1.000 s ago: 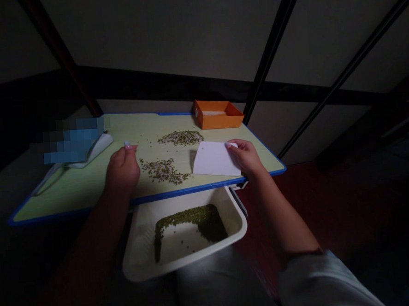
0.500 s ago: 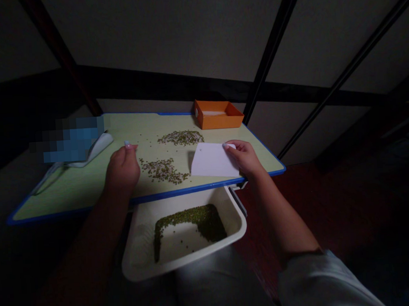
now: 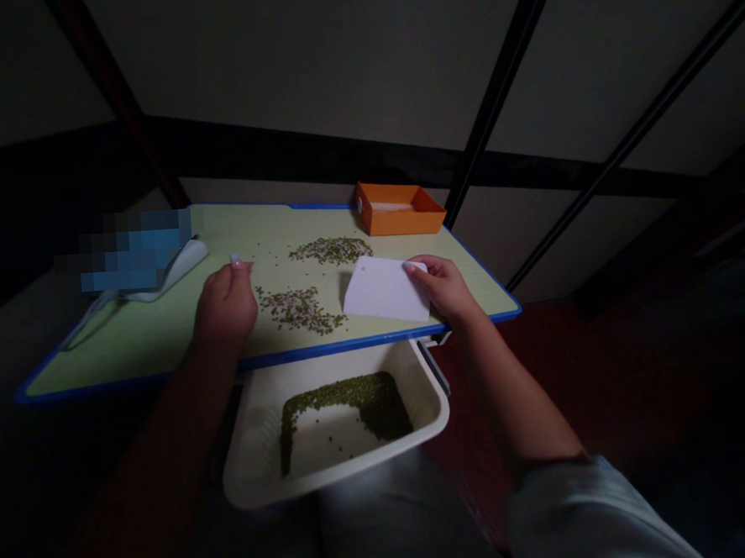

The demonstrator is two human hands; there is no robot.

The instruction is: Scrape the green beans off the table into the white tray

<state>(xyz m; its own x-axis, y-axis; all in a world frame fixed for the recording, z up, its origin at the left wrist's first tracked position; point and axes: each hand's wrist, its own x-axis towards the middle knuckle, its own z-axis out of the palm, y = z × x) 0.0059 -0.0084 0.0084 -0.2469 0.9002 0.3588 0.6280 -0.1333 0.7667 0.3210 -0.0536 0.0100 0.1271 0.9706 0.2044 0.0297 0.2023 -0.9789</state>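
My right hand (image 3: 445, 287) pinches a white scraper (image 3: 386, 291), a flat sheet with a small hole near one corner, between thumb and fingers. It is held at a tilt by the table's front edge. My left hand (image 3: 226, 303) is closed, thumb pressed on the curled fingers; whatever they hold is hidden. Between the hands lies a near pile of green beans mixed with paler bits (image 3: 302, 308). Farther back is a second such pile (image 3: 333, 249). Below the table edge, a white plastic tub (image 3: 432, 418) contains green beans (image 3: 347, 392), heaped along its far and right sides.
An orange open box (image 3: 405, 220) stands at the table's back right corner. On the left lies a pale object with a cord (image 3: 185, 258), partly pixelated. The light table (image 3: 236, 224) has a blue rim. A panelled wall (image 3: 309, 64) rises behind it.
The scraper has shifted slightly left and its tilt differs a little, still in my right hand. My left hand and both bean piles look practically the same.
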